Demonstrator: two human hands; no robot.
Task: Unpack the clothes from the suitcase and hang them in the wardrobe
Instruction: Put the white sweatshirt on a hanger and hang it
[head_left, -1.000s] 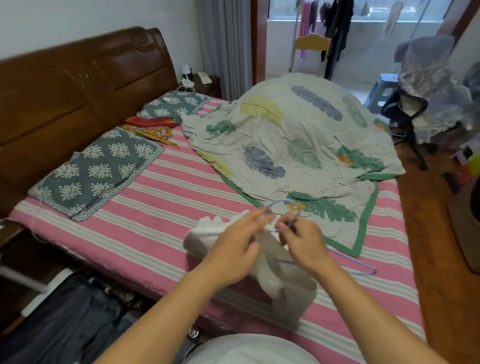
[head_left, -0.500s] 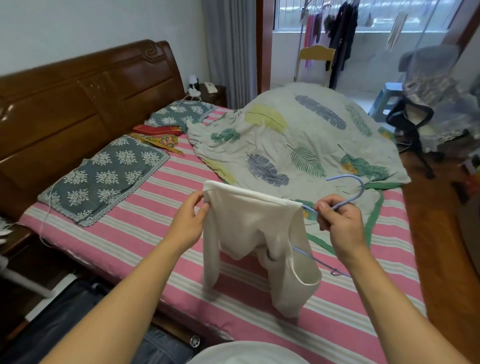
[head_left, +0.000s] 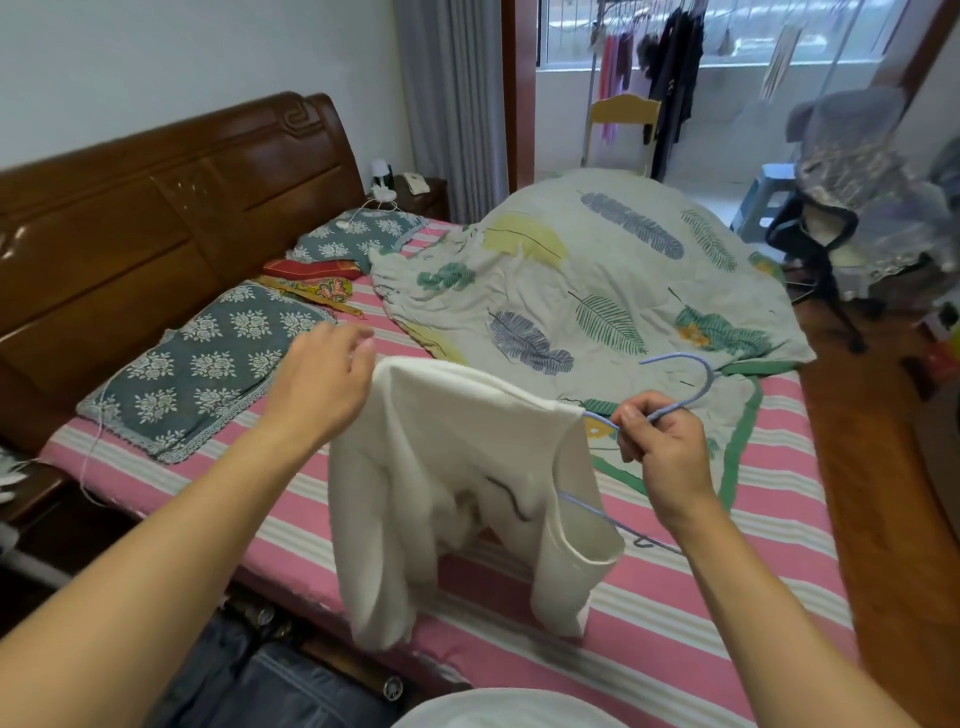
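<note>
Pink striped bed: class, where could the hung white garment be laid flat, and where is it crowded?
Bare pink striped sheet lies free between the near grey floral pillow and the leaf-print quilt. The quilt crowds the far half.

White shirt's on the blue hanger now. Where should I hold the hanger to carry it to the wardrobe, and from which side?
Grip the blue hanger at the neck just under its hook, coming from the right, where the right hand already pinches it. The hook stays free above, and the white shirt drapes from the wire to the left, so its weight would probably hang below the grip.
</note>
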